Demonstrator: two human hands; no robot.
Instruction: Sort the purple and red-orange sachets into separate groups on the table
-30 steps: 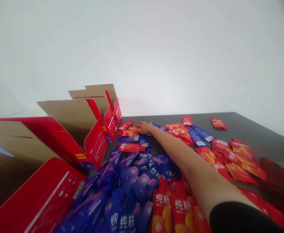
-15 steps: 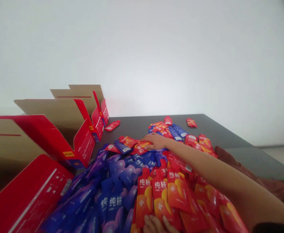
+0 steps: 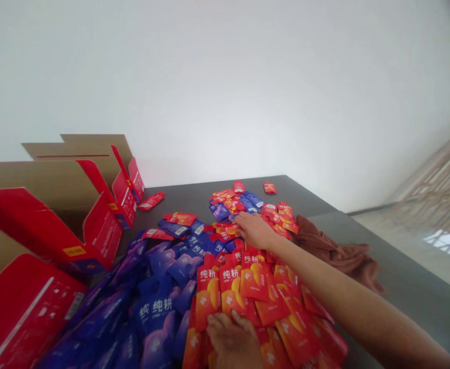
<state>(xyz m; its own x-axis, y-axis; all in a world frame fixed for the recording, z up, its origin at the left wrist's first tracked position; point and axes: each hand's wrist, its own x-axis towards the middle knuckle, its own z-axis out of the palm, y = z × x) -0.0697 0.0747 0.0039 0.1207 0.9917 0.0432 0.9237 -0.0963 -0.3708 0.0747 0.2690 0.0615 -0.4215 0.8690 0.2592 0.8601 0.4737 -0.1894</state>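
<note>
Currently, with a clock face laid over the view, the person's left hand (image 3: 234,338) is at six o'clock, palm down and fingers loosely spread on a heap of flat red-and-orange plastic pouches with white lettering (image 3: 255,284). This heap fills the five-to-six o'clock side.

The right hand (image 3: 256,230) reaches in from four o'clock to just below the dial's centre, its bent fingers touching a red-and-orange pouch lying face up (image 3: 225,233); whether they pinch it cannot be told.

Beside the heap, towards seven o'clock, spreads a pile of glossy blue-and-purple plastic pouches (image 3: 159,307). A smaller mixed cluster of red and blue pouches (image 3: 234,205) lies just past the right hand, and a lone red pouch (image 3: 151,201) lies towards nine o'clock. Open red cardboard boxes with tan insides (image 3: 104,230) line the eight-to-nine o'clock side. At four o'clock a crumpled brown cloth (image 3: 336,251) rests on the dark grey tabletop (image 3: 393,287).
</note>
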